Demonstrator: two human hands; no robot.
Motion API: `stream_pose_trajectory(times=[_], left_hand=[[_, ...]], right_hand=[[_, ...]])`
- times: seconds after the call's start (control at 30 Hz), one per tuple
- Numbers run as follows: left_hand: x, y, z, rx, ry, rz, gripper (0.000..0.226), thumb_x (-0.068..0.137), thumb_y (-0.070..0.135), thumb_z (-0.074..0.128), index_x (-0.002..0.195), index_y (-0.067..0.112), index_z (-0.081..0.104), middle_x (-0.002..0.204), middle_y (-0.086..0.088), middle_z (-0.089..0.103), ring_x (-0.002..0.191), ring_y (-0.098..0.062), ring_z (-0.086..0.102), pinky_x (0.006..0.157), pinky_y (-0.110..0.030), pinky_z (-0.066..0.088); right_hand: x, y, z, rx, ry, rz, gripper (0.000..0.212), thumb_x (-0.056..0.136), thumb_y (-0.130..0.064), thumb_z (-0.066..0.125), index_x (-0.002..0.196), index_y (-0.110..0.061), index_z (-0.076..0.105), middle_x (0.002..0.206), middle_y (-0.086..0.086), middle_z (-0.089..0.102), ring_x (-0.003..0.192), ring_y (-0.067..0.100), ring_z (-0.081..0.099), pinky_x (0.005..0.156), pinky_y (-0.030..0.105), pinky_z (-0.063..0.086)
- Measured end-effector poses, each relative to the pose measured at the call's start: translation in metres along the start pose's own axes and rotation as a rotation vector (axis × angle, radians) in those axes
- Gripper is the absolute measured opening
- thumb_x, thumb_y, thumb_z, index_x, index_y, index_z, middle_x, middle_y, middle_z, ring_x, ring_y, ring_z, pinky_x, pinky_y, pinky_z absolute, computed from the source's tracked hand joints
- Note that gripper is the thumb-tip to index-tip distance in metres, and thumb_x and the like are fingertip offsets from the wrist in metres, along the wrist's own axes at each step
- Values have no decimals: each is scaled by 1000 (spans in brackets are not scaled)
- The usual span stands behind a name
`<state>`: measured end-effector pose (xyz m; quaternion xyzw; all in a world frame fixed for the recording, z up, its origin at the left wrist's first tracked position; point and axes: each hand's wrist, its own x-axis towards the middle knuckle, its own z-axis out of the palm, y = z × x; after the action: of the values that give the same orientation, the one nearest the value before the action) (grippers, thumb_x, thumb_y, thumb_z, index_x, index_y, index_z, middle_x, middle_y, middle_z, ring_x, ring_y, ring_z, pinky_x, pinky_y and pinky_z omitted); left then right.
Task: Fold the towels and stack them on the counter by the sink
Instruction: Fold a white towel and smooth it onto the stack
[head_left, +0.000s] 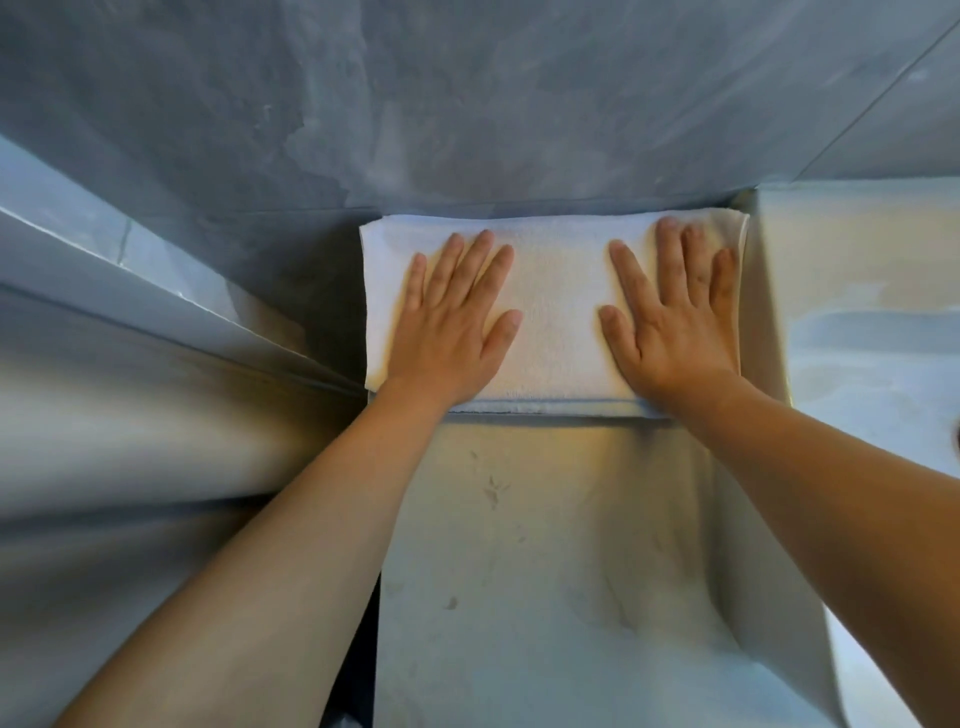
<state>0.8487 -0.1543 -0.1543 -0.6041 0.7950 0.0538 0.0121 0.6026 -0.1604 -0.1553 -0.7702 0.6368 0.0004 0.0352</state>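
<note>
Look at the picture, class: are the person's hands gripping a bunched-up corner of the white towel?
No, the left hand and right hand both lie flat with straight, spread fingers on top of the folded white towel.

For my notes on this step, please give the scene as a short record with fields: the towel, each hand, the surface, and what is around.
towel: white folded towel, lying flat against the grey wall
left hand: left hand flat on the towel, fingers straight and spread
right hand: right hand flat on the towel, fingers straight
surface: counter, pale, with small marks
right side: sink, partly in view
</note>
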Motion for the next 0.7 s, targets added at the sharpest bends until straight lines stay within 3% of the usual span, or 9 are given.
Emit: stream_pose_trajectory(times=[0.17, 0.33, 0.4, 0.5, 0.53, 0.6, 0.7], left_hand=[[-9, -21, 2, 70, -9, -65, 69, 100, 55, 1, 157, 18, -11, 165, 0, -17, 151, -19, -17, 123, -47, -4], [-5, -40, -11, 140, -136, -76, 76, 97, 62, -1, 156, 16, -15, 163, -2, -22, 149, -19, -22, 122, -47, -9], [-19, -34, -20, 129, -139, -24, 81, 96, 67, 10, 157, 16, -8, 165, -7, -10, 152, -26, -11, 122, -49, -4], [-51, -20, -24, 0, -142, 171, 82, 92, 61, 41, 158, 24, 9, 161, -9, 14, 148, -30, 13, 122, -49, 8], [-56, -16, -23, 0, -139, 193, 81, 90, 55, 47, 157, 25, 14, 159, -9, 19, 147, -31, 17, 121, -50, 12], [-53, -8, -28, 34, -102, 181, 77, 87, 46, 52, 154, 22, 22, 154, -10, 28, 142, -32, 26, 117, -50, 21], [-48, 10, -35, 154, -79, 212, 74, 88, 35, 55, 151, 12, 24, 149, -12, 33, 133, -33, 34, 109, -46, 33]], right_hand=[[2, 7, 6, 9, 37, -27, 67, 95, -57, 18, 155, -29, 10, 162, 16, -4, 149, 34, -7, 117, 53, -8], [12, 8, 5, 7, -65, -15, 70, 93, -60, 11, 155, -30, 5, 162, 13, -9, 149, 30, -12, 118, 52, -10], [3, 1, 0, 40, -99, 33, 71, 93, -59, 11, 156, -28, 5, 162, 10, -11, 149, 27, -13, 118, 47, -12], [-38, -26, -15, 236, 32, 155, 56, 95, -38, 37, 145, -14, 32, 161, 13, 11, 148, 31, 6, 120, 45, 4], [-56, -37, -18, 313, 114, 175, 46, 92, -28, 45, 134, -11, 43, 154, 16, 26, 142, 34, 21, 116, 44, 17], [-88, -59, -25, 518, 201, 269, 26, 88, -17, 51, 113, -8, 55, 124, 13, 52, 113, 32, 48, 94, 37, 37], [-99, -79, -32, 1093, -4, 722, 13, 92, -16, 46, 96, -13, 58, 92, 4, 61, 79, 20, 57, 66, 30, 44]])
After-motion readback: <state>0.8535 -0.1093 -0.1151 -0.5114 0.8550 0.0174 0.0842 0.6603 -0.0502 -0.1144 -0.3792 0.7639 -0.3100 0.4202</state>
